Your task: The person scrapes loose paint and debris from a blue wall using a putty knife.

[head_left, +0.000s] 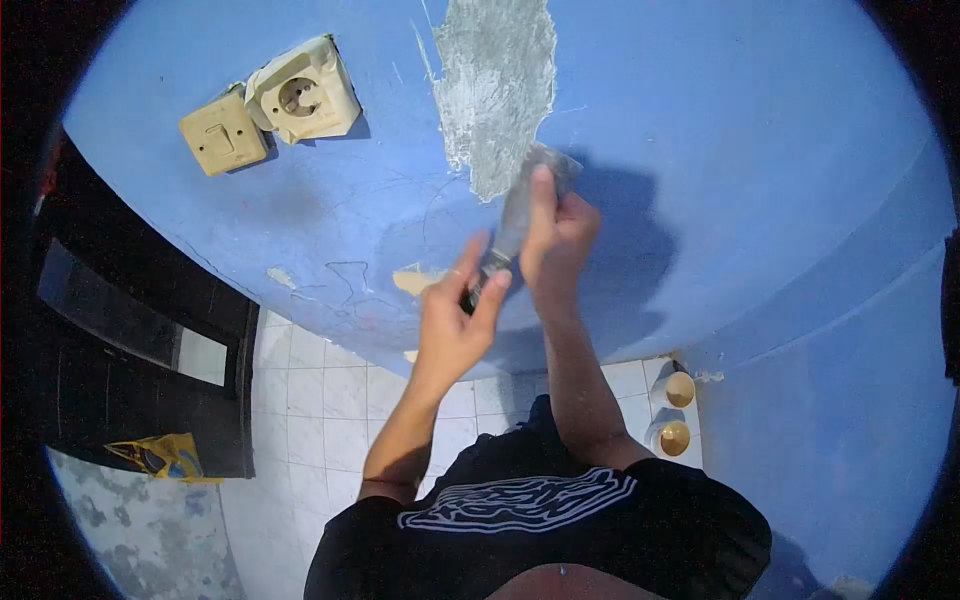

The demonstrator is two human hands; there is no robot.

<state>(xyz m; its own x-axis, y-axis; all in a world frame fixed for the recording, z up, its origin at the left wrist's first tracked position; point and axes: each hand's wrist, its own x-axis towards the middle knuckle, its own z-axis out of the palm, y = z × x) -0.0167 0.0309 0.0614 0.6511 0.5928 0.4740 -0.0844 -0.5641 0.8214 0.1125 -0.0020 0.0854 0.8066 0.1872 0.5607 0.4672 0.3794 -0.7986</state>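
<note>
A putty knife [514, 217] with a wide grey blade is held against the blue wall [720, 150]. My left hand [452, 322] is closed round its dark handle, low on the tool. My right hand [561, 237] grips the blade higher up, with the thumb laid flat along it. The blade's end is beside the lower right edge of a bare grey patch [495, 90], where the paint is gone. Motion blurs the fingers of my left hand a little.
A light switch [222, 134] and a wall socket [303, 95] project from the wall at upper left. Two round containers [674, 437] stand on the white tiled floor [330, 440] at lower right. A dark wooden frame [130, 340] with a yellow packet [165, 456] is at left.
</note>
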